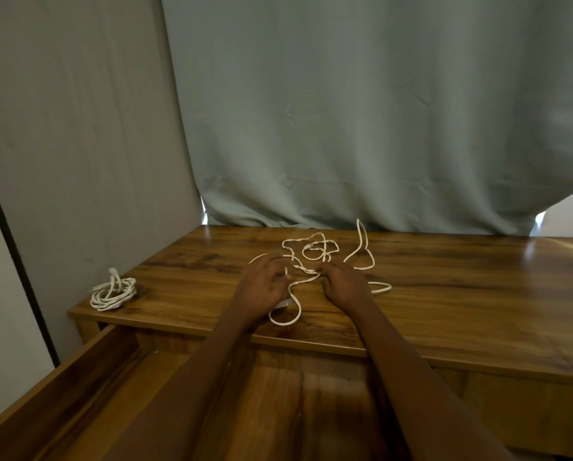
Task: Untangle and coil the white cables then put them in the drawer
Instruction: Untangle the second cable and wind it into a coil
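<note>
A grey-green curtain hangs behind a wooden table, with a pale wall panel off to the left. We're looking down over both bare forearms, reaching out across an open drawer that is pulled out below the table's front edge, its wooden bottom showing.

On the table, right in the middle, lies the tangled white cable, a loose mess of loops. One loop stands up near the back edge on the right, another lies flat near the front edge, and a thin one pokes out to the right of the wrist.

Our left hand is on the tangle's left side, fingers curled down onto a strand. It looks like a pinch on the cable, with a pale connector end just under the palm. Our right hand sits just beside it, fingers bent and their tips touching the twisted strand that runs between the two hands. Whether it truly grips that strand, we cannot tell.

Well apart, at the table's left front corner, a coiled white cable rests in a neat bundle, one end sticking up.
</note>
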Demonstrator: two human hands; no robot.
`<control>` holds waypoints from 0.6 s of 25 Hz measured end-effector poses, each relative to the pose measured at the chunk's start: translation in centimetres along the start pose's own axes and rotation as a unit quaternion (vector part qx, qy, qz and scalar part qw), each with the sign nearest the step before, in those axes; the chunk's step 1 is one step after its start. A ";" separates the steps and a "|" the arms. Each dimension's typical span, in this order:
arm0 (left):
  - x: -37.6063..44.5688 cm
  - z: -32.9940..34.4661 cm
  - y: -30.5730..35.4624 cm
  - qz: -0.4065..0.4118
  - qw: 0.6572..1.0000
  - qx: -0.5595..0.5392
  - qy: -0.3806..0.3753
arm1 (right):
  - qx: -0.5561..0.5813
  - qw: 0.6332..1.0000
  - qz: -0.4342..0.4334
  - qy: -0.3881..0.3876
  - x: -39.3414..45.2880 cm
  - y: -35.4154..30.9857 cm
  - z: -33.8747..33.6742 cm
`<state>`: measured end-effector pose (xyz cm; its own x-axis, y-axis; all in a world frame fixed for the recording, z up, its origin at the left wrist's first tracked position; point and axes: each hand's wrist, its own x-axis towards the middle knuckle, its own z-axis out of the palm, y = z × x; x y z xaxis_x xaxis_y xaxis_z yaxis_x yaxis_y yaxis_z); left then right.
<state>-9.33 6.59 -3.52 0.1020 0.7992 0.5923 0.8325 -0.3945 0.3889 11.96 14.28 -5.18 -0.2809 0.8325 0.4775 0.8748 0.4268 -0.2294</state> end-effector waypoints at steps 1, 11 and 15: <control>0.4 0.4 0.4 0.021 0.998 0.050 -0.044 | 0.005 1.000 -0.011 0.002 0.0 0.0 0.0; 0.0 0.4 -1.4 0.019 0.969 0.227 -0.096 | -0.073 0.993 -0.029 -0.093 1.1 0.1 0.0; -0.6 1.0 -2.3 0.029 0.972 0.228 -0.039 | -0.086 0.993 0.024 -0.082 1.5 0.5 -0.1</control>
<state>-10.78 7.48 -5.52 0.1830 0.8204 0.5417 0.9771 -0.2126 -0.0081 12.04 15.71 -4.54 -0.2851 0.9027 0.3222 0.9393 0.3300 -0.0936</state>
